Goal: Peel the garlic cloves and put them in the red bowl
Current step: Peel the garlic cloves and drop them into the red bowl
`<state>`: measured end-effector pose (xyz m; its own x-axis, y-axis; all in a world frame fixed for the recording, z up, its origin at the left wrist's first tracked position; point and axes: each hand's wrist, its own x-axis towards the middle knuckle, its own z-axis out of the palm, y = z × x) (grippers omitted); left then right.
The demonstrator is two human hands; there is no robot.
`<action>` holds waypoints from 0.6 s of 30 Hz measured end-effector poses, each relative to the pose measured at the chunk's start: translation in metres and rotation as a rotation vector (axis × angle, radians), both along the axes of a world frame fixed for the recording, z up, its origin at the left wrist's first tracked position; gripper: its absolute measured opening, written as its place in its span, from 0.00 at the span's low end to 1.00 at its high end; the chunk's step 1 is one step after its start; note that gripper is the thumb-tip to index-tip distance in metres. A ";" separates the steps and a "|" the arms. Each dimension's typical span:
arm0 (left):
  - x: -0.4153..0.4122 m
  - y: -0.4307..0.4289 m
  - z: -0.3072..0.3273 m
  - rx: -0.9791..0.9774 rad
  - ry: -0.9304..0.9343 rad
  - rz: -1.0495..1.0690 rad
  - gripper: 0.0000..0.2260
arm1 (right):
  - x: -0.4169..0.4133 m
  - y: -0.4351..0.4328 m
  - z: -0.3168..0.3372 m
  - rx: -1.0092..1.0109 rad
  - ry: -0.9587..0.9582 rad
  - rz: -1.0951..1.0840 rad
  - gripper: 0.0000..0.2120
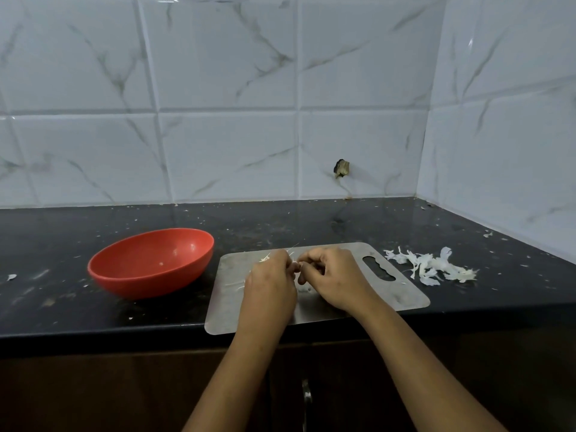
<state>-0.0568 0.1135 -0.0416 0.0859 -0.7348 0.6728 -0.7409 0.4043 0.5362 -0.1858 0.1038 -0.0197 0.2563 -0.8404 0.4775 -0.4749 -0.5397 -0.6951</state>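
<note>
Garlic clove (297, 265), mostly hidden, sat pinched between curled fingers (311, 262) of left hand (271, 285) and right hand (336, 279) over cutting board (405, 294), beside red bowl (146, 285).

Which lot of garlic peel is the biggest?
The white heap on the counter right of the steel board; the rest are lone flakes, like the one left of the red bowl.

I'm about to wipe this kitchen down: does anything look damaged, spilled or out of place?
Yes. One wall tile has a dark broken hole just above the counter. Loose garlic skins lie heaped on the bare counter right of the cutting board, with small flecks scattered around.
</note>
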 end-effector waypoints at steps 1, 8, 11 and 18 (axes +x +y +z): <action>0.001 -0.001 0.000 0.002 0.007 -0.016 0.06 | 0.000 0.000 0.000 -0.007 -0.001 -0.001 0.10; 0.007 -0.002 0.004 0.088 0.169 -0.195 0.11 | 0.000 0.003 0.003 -0.004 -0.137 0.015 0.11; 0.009 -0.002 0.007 0.229 0.380 -0.298 0.09 | -0.001 0.003 0.005 0.096 -0.284 0.070 0.09; 0.016 -0.001 0.015 0.389 0.673 -0.496 0.06 | -0.001 -0.003 0.002 0.192 -0.347 0.080 0.10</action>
